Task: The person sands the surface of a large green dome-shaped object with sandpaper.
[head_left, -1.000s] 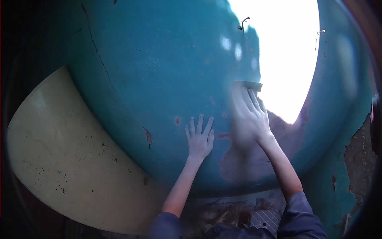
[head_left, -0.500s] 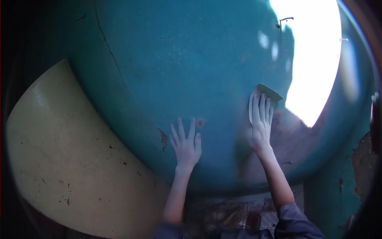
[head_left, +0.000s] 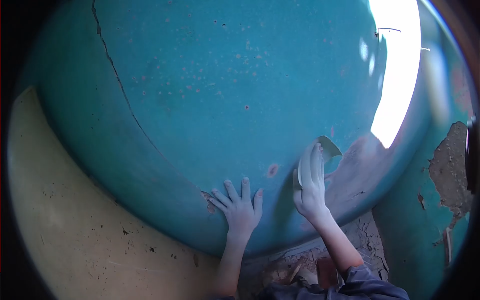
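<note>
Head view of two bare hands on a curved teal wall (head_left: 225, 90). The left hand (head_left: 239, 210) lies flat on the paint with its fingers spread apart and holds nothing; its fingertips point up the wall, beside a small chipped spot at the lower edge. The right hand (head_left: 310, 192) sits just to the right and slightly higher, apart from the left, its fingers (head_left: 314, 165) drawn together and pressed over a pale sheet (head_left: 330, 147), pinning it to the wall; whether the thumb hooks under the sheet cannot be told. The sheet's long axis runs along those fingers, up and a little rightward, and its free corner curls away from the surface above the fingertips. The sheet therefore lies under the right hand and well out of the left hand's reach. Immediately right of the sheet is a dull, worn patch (head_left: 357, 175) of bare surface; beyond it, a glare of sunlight (head_left: 395, 75). A long crack (head_left: 117, 85) runs down the wall at left.
</note>
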The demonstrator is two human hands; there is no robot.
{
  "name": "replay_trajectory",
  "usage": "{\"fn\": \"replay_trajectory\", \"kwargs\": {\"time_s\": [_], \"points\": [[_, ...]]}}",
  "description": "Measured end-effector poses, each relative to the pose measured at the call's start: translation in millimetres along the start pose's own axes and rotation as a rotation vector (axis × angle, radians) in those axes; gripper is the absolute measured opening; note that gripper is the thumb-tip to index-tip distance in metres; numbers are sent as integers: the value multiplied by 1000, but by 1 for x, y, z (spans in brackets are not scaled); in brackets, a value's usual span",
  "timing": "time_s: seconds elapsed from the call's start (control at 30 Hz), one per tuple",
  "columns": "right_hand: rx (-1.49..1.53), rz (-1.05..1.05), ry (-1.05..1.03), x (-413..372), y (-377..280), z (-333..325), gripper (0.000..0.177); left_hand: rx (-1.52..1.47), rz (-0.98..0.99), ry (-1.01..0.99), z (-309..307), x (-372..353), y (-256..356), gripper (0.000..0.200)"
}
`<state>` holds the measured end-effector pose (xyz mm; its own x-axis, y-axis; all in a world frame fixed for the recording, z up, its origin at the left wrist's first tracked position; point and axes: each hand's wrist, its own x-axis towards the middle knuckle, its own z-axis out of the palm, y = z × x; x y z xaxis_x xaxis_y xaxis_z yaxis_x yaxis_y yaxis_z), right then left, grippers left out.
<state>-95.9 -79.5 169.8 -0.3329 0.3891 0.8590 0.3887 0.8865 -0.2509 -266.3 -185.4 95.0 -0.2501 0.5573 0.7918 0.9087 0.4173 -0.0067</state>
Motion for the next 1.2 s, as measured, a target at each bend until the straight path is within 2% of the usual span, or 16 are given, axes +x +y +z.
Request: {"fn": "replay_trajectory", "kwargs": {"time_s": [0.1,0.2,0.43,0.53,0.67,0.73,0.83,1.0,1.2], "points": [[45,19,-133,-34,-19,23,68,6,5,-39,-1,-2,-1,72],[-1,43,-144,-57,-39,46,65,-1,13,-68,-2,-2,-2,73],[24,93,-4,-26,-62,44,59,50,24,-94,2,-4,-1,73],[-44,88,-70,-50,-54,62,61,18,24,-72,1,-3,0,73],[-88,82,-8,-53,-50,65,58,-80,6,-65,-7,-6,-3,67],[-46,37,-31,-31,-50,48,63,-208,9,-187,-34,-1,1,71],[-75,56,-9,-21,-49,48,67,-292,-6,-184,-46,1,7,68],[-127,6,19,-65,-36,75,67,-322,64,-154,-48,15,7,61],[-167,-46,-41,-28,-37,51,67,-337,75,-152,-46,16,3,59]]}}
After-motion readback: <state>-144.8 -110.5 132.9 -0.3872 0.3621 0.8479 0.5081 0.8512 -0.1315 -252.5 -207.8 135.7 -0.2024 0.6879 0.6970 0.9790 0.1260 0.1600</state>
